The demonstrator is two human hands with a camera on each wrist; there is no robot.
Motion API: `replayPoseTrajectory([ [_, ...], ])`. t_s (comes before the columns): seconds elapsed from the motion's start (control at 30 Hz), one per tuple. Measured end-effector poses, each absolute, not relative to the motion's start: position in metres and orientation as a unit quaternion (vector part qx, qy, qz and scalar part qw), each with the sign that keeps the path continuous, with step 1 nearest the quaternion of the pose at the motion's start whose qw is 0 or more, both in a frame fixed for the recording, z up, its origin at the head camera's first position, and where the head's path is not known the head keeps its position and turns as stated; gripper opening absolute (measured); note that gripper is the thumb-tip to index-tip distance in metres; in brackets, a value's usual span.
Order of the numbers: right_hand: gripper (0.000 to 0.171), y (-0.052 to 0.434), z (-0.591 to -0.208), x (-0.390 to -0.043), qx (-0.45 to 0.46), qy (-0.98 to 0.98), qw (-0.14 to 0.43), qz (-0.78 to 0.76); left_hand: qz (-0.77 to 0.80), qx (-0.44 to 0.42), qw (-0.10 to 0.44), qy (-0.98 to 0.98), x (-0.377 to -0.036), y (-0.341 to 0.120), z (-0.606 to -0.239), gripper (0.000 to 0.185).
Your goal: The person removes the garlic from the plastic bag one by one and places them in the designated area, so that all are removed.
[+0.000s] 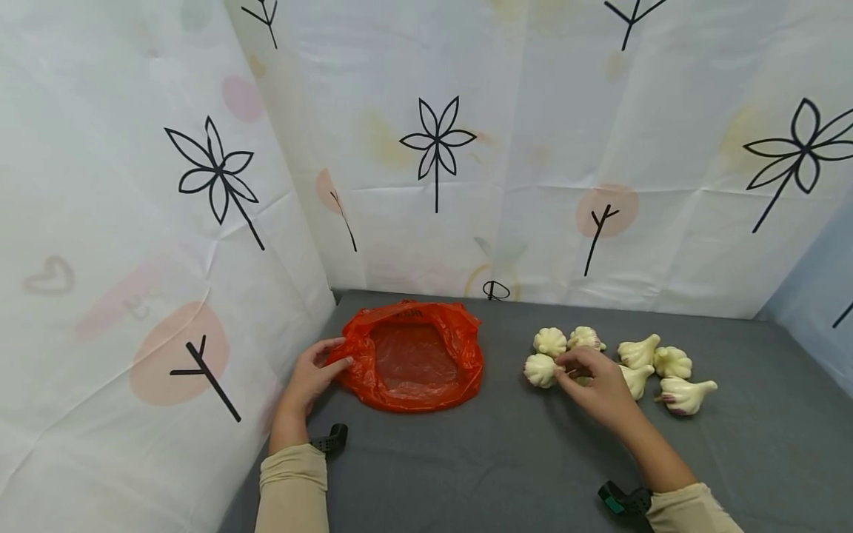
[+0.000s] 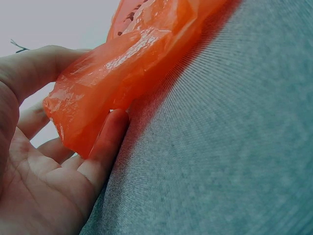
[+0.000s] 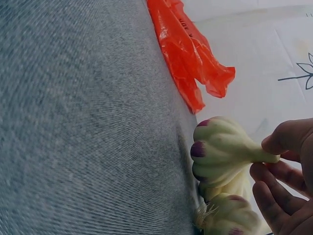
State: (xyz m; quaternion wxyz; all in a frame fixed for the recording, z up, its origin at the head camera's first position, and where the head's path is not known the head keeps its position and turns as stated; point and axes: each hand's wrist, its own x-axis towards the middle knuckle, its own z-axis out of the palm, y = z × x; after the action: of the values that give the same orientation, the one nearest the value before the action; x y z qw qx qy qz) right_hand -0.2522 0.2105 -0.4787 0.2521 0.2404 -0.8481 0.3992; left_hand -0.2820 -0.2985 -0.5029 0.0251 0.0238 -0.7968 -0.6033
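Note:
An orange-red plastic bag [image 1: 469, 355] lies with its mouth spread wide, and the grey surface shows through its thin film. At the bag's left edge, my left hand [image 1: 315, 376] holds the plastic between thumb and fingers; the left wrist view shows the crumpled film [image 2: 93, 93] between them. My right hand [image 1: 603, 389] pinches a garlic bulb [image 3: 222, 149] by its stem, with thumb and fingertips. That bulb is pale with purple marks at its base. Close around it sit other garlic bulbs [image 1: 550, 341], partly covered by the hand in the head view.
More garlic bulbs [image 1: 686, 395] lie in a loose group to the right of my right hand. Everything rests on a dark grey cloth-covered table [image 1: 466, 474]. White printed fabric [image 1: 533, 148] hangs along the back and left sides.

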Motion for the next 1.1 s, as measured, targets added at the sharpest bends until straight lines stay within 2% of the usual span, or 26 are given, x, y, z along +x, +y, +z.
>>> replayPoseTrajectory([
  [1.1, 0.018, 0.2126, -0.4815, -0.2535, 0.244, -0.845, 0.257, 0.4, -0.605, 0.021, 0.022, -0.796, -0.2837, -0.2996, -0.5049, 0.058],
])
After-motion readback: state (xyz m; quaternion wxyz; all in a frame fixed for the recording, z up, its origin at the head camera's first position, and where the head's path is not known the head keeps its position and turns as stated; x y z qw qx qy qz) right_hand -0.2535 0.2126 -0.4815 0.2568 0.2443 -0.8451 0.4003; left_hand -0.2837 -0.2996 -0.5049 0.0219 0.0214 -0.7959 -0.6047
